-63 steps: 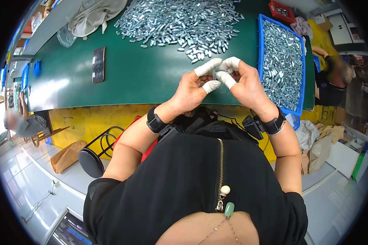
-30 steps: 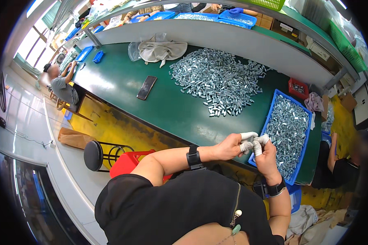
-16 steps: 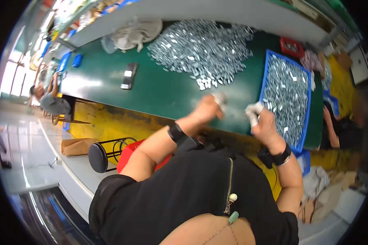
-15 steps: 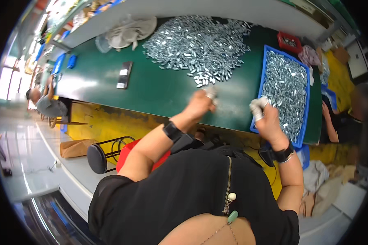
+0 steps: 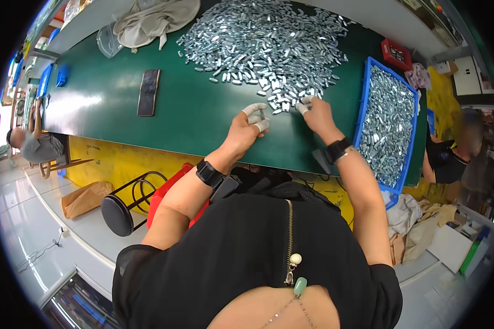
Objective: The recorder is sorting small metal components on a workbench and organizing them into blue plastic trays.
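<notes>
Head view: metal piece (image 5: pixel 262 114) between left fingers (image 5: pixel 256 108)

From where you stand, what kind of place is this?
Probably a small factory or workshop for sorting or assembling parts. A long green workbench carries a big heap of small metal pieces, a blue tray holds more, and another person sits nearby.

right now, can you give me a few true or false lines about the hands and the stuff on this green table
1. The left hand pinches a small metal part in its fingers. True.
2. The right hand rests inside the blue tray. False: it is at the near edge of the pile of metal parts.
3. The blue tray is empty. False: it is full of metal parts.
4. A dark phone lies flat on the table. True.
</notes>
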{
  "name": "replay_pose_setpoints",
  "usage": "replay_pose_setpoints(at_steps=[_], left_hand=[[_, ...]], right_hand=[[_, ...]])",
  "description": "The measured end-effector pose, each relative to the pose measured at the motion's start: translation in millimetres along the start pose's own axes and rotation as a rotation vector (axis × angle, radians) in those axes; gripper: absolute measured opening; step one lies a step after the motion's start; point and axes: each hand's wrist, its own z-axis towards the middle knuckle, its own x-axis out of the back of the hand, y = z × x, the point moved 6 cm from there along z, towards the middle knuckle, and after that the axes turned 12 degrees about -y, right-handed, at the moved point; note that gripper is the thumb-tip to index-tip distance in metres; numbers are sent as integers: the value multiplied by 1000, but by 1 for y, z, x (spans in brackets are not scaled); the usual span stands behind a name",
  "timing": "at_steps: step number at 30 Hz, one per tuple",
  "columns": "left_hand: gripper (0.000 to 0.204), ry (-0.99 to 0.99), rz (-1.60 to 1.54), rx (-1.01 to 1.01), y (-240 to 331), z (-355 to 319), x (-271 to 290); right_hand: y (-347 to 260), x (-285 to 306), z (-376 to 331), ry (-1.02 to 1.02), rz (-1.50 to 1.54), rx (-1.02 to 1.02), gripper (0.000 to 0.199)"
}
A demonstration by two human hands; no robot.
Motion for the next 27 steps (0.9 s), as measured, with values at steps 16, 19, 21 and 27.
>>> replay_pose_setpoints(at_steps=[16, 19, 21, 27], left_hand=[[37, -205, -296, -99, -9, -4, -47], [36, -311, -306, -177, 0, -12, -84], [34, -317, -121, -199, 7, -26, -106], [40, -203, -9, -375, 11, -46, -160]], right_hand=[[-112, 12, -72, -109, 194, 379, 13], [-114, 41, -102, -94, 122, 423, 13], [-106, 50, -118, -153, 36, 459, 11], [-71, 69, -149, -270, 272, 388, 9]])
